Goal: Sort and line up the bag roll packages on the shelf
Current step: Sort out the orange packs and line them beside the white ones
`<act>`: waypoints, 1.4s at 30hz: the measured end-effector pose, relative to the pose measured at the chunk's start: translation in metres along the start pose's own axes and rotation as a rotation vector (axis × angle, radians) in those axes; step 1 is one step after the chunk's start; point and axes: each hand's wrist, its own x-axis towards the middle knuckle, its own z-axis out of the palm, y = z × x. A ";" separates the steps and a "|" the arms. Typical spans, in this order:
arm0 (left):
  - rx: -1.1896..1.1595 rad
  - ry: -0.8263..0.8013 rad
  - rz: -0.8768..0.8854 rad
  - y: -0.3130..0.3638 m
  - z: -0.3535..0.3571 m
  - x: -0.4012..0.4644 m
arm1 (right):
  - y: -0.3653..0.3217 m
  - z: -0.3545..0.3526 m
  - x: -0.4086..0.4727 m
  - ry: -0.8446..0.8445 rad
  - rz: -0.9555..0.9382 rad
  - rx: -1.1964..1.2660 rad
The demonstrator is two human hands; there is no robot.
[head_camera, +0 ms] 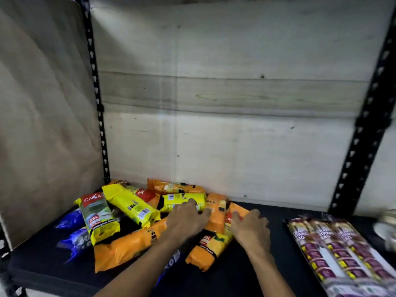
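While reaching, both hands [186,219] on packages [216,213]

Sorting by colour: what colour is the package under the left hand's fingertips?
Yellow package, with a barcode label; clearest in the head view, beneath the left hand.

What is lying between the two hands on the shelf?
In the head view, an orange package lies between the left hand and the right hand; both hands touch the pile.

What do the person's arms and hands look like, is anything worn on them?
Both forearms are bare as far as the picture shows, with no sleeves in view. The left hand and right hand wear no gloves. No watch, ring or bracelet shows, though the picture is somewhat blurred.
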 end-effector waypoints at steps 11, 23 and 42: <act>0.050 -0.106 -0.084 0.024 0.023 0.032 | 0.008 0.015 0.026 -0.140 0.079 0.158; -0.280 0.036 0.183 0.026 0.015 0.017 | 0.018 0.024 0.055 -0.181 0.183 0.420; 0.300 -0.052 0.352 0.060 0.065 -0.072 | 0.063 -0.057 0.052 0.041 0.026 -0.259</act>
